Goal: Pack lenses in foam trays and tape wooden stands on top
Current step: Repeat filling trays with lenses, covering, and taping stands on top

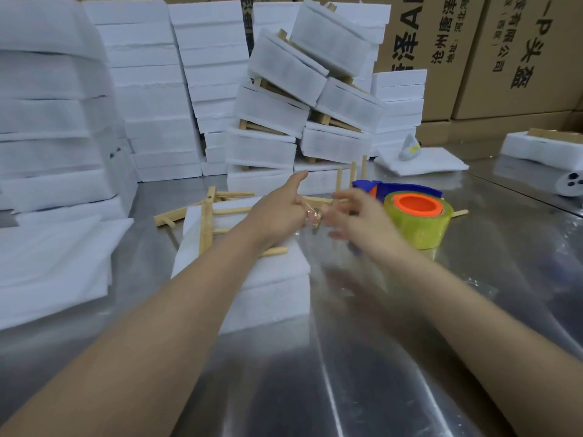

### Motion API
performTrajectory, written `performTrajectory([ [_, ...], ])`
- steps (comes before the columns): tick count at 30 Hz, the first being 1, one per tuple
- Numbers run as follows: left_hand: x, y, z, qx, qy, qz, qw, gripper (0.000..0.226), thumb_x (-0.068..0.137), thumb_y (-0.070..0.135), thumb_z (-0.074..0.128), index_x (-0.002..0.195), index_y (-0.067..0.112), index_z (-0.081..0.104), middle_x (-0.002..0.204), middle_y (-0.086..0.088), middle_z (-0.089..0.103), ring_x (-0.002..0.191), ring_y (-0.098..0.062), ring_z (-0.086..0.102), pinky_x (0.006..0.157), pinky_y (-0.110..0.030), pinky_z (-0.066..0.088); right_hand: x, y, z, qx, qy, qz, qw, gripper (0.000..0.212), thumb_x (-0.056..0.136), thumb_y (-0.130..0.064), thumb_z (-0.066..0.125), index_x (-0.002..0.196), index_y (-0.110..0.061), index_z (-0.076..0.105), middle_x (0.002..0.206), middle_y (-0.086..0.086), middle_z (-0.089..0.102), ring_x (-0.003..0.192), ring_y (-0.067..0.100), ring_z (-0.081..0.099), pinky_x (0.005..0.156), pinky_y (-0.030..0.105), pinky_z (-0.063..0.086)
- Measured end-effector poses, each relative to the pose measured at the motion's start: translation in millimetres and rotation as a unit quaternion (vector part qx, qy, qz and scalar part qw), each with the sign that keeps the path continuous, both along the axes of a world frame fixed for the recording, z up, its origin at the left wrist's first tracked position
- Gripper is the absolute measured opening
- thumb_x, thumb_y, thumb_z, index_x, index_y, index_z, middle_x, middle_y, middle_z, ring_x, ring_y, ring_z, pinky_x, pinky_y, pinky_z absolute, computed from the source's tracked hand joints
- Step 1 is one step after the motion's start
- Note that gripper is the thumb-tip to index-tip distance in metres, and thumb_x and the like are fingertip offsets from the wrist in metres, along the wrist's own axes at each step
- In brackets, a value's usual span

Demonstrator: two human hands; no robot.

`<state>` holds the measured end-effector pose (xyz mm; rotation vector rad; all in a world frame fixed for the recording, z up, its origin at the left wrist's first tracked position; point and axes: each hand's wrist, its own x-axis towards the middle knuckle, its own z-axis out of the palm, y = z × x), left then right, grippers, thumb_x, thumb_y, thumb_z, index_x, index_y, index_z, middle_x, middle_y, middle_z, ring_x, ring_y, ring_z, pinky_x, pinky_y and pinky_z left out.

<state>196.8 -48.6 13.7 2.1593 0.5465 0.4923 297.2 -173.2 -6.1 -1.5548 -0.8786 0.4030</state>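
Note:
A closed white foam tray point(277, 291) lies on the steel table in front of me. A wooden stand point(205, 225) lies flat on its top. My left hand point(277, 212) hovers over the tray's far right corner, thumb up, its curled fingers pinching a crumpled bit of clear tape point(312, 217). My right hand point(356, 212) is blurred, with its fingers stretched toward that tape bit. Just right of it sits a tape dispenser point(419, 225) with a yellow-tinted roll, an orange core and a blue handle.
Several loose wooden stands point(350, 175) lie behind the tray. Taped trays point(284, 115) are piled untidily at the back centre. Tall foam stacks point(56, 121) and foam sheets point(53, 260) fill the left. Cardboard boxes point(517, 58) line the back right. Another foam piece point(536, 146) lies far right.

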Motion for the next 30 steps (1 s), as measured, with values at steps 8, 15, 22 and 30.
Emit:
performTrajectory([
  [8,0,-5,2,0.007,-0.003,0.01,1.0,0.08,0.073,0.016,0.049,0.148,0.031,0.027,0.089,0.013,0.073,0.108,-0.019,0.06,0.103,-0.043,0.041,-4,9,-14,0.096,0.143,0.065,0.983,0.054,0.08,0.011,0.068,0.127,-0.009,0.049,0.101,0.013,0.059,0.081,0.025,0.066,0.074,0.031,0.059],
  [15,0,-3,-1,0.1,-0.008,0.052,0.994,0.076,0.094,0.007,0.052,0.153,0.03,0.011,0.117,0.011,0.068,0.113,-0.026,0.054,0.106,-0.019,0.017,1,7,-3,0.021,0.094,0.062,0.993,0.042,0.079,0.014,0.068,0.11,-0.01,0.053,0.096,0.01,0.051,0.064,0.015,0.066,0.063,0.024,0.057],
  [22,4,5,-5,0.154,0.057,0.06,0.985,0.091,0.084,0.004,0.055,0.153,0.037,0.007,0.134,0.015,0.057,0.124,-0.025,0.046,0.092,-0.018,0.014,-7,12,-10,-0.051,0.22,0.079,0.971,0.054,0.083,0.014,0.063,0.128,-0.008,0.042,0.098,0.019,0.065,0.073,0.022,0.068,0.069,0.032,0.059],
  [30,13,5,-6,0.244,0.129,0.076,0.958,0.073,0.077,0.01,0.058,0.145,0.03,0.038,0.144,-0.001,0.046,0.134,-0.025,0.033,0.101,-0.031,0.022,-23,30,1,-0.216,0.126,0.08,0.965,0.024,0.084,0.016,0.055,0.098,-0.004,0.054,0.079,0.01,0.062,0.05,0.009,0.065,0.05,0.022,0.056],
])
